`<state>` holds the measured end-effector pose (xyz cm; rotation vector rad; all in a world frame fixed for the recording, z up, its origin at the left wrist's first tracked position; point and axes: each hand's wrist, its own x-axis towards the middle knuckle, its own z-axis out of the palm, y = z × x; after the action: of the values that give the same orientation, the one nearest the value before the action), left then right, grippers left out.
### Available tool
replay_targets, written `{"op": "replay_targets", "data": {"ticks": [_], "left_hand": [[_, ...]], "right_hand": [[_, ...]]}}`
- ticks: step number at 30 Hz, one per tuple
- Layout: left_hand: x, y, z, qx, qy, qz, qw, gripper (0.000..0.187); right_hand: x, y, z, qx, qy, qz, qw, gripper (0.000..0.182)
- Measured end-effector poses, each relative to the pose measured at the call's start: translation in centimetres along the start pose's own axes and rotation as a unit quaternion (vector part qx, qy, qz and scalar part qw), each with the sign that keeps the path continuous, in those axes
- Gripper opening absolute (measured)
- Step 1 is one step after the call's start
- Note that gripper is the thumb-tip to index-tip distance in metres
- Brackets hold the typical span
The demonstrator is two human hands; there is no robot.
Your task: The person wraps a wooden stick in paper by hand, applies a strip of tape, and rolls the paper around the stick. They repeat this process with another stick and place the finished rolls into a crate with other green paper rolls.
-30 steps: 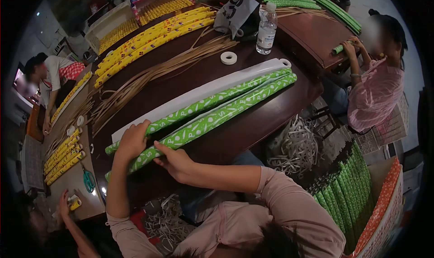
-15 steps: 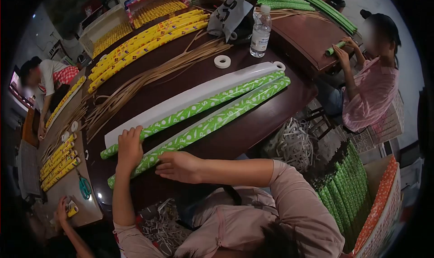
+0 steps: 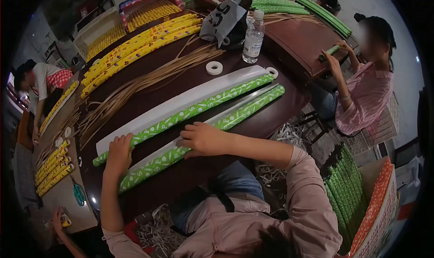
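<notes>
Two rolls of green wrapping paper with white print lie slantwise before me. My left hand (image 3: 119, 155) is closed over the left end of the rear roll (image 3: 190, 110), its fingers curled across the top. Behind that roll stretches an unrolled white sheet (image 3: 181, 106), the paper's back. My right hand (image 3: 204, 139) is wrapped over the middle of the front roll (image 3: 156, 163), thumb below it. A roll of white tape (image 3: 214, 68) lies beyond the sheet, and another white ring (image 3: 272, 72) sits at the sheet's right end.
Brown paper strips (image 3: 149, 84) and yellow rolls (image 3: 140, 48) lie behind. A water bottle (image 3: 253, 37) stands near a grey plastic bag (image 3: 226, 21). Teal scissors (image 3: 78, 194) lie at left. One co-worker (image 3: 368, 82) sits at right, another bends at far left. Paper shreds (image 3: 158, 228) are below.
My right hand has moved from beside the front roll's left part to its middle and closed on it. The front roll's left end has shifted right, away from the rear roll.
</notes>
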<state>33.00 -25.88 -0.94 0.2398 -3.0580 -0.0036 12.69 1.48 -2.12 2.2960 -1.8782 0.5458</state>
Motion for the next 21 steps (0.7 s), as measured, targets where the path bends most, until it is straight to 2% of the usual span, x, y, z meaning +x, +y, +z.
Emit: {"op": "replay_targets", "data": {"ticks": [1,4,5,11,17,21], "left_hand": [[0.0,-0.1,0.1,0.000,0.000,-0.001,1.000,0.048],[0.3,-0.4,0.3,0.006,0.009,0.006,1.000,0.048],[0.4,-0.4,0.2,0.008,0.000,0.002,1.000,0.047],[0.6,-0.9,-0.6,0.006,-0.013,0.013,1.000,0.046],[1.7,-1.5,-1.5,0.002,0.002,0.023,1.000,0.044],[2.1,-1.7,-0.8,0.014,0.019,0.011,1.000,0.041]], "right_hand": [[0.2,-0.2,0.4,0.017,0.028,-0.020,0.999,0.044],[0.8,-1.1,0.8,0.008,0.011,-0.010,1.000,0.046],[0.8,-1.3,1.6,-0.022,0.066,-0.029,0.997,0.039],[1.5,-2.8,0.9,-0.089,0.020,-0.041,0.995,0.023],[2.2,-2.9,2.9,-0.051,0.049,-0.078,0.994,0.025],[3.5,-3.6,3.6,-0.094,0.061,-0.091,0.990,0.025]]}}
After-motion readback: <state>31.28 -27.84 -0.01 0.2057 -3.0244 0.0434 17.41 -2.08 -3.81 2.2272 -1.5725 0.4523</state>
